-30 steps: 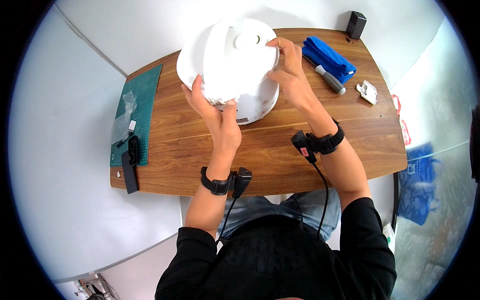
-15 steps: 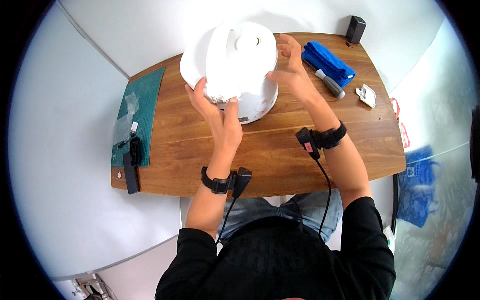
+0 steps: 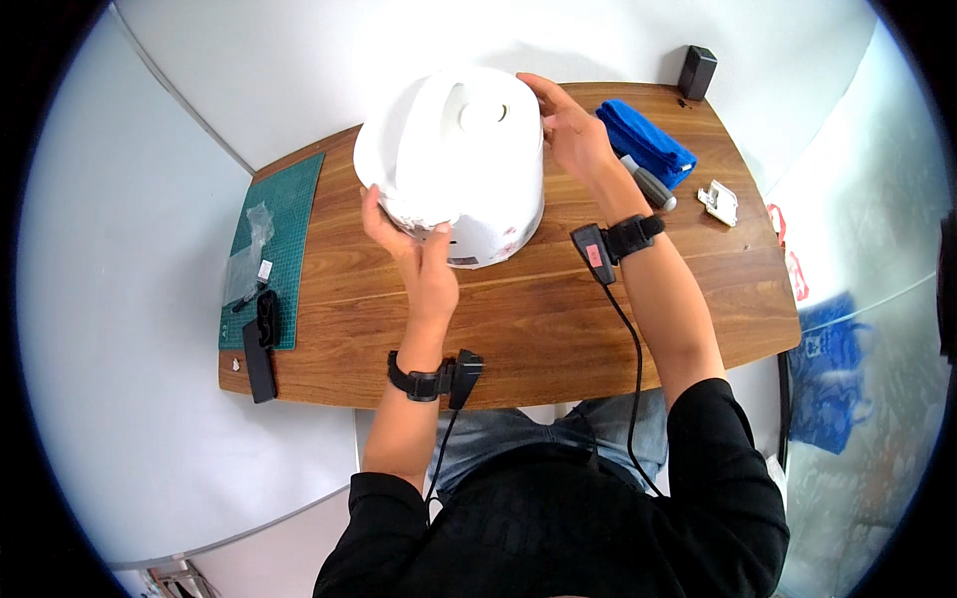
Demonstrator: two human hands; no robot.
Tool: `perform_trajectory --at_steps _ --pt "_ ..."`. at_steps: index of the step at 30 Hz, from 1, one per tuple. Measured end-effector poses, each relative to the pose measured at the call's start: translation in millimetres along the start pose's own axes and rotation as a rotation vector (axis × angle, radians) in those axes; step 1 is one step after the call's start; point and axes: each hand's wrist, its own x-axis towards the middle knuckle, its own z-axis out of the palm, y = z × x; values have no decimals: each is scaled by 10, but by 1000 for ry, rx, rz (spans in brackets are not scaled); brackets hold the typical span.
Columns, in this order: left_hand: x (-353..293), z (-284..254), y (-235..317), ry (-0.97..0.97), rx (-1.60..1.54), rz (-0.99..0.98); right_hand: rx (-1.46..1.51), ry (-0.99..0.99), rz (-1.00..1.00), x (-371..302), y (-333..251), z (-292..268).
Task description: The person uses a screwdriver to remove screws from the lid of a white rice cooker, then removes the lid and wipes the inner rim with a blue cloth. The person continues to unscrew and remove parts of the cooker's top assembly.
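Note:
A white rounded appliance with a pink flower pattern, which looks like a rice cooker (image 3: 503, 224), stands at the far middle of the table. Its white upper part (image 3: 424, 149) carries a broad raised band and a round hole. My left hand (image 3: 421, 269) grips the near left edge of that upper part, thumb at the front and fingers round the side. At the far right side, my right hand (image 3: 576, 130) is curled against the upper part; some of its fingertips are hidden behind it. Both wrists wear black straps with small cabled boxes.
To the right lie a folded blue cloth (image 3: 648, 145), a grey-handled screwdriver (image 3: 653, 186) and a white plastic part (image 3: 718, 203). A black box (image 3: 697, 73) stands at the back right. At left, a green cutting mat (image 3: 284, 219) bears a clear plastic bag (image 3: 244, 271); a black case (image 3: 259, 369) overlaps its edge.
The upper part has shifted over the body, and the step between them at the right has gone. Both hands moved with it. The whole view has also shifted slightly.

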Motion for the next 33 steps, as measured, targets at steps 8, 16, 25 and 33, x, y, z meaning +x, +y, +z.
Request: perform_trajectory --at_steps 8,16,25,33 --pt "45 -362 -78 51 -83 -14 -45 -34 -94 -221 11 -21" --pt "117 -330 32 55 -53 -210 -165 -27 -114 -248 125 78" --pt "145 -247 57 21 -227 -207 -205 19 -112 -345 105 99" --pt "83 -233 -52 -17 -256 -138 -154 -77 -121 -234 170 55"
